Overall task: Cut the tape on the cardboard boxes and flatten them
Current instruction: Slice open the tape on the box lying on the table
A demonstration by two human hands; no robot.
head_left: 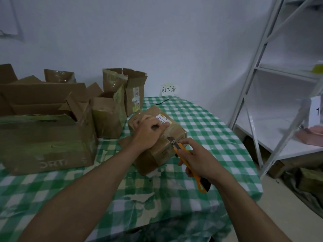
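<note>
Clamping box under my left hand; right hand grips knife | blade at tape seam's near end; seam runs away from me

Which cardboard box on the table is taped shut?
The small box with the white label, under the left hand; the other boxes, at left, stand open.

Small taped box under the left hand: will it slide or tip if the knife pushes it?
Likely slides if released: the small taped box sits on a smooth-looking checked tablecloth, and the left hand holds it down. Tipping seems unlikely; it sits low and wide. Dented, tape-glossy faces suggest soft, slippery cardboard.
</note>
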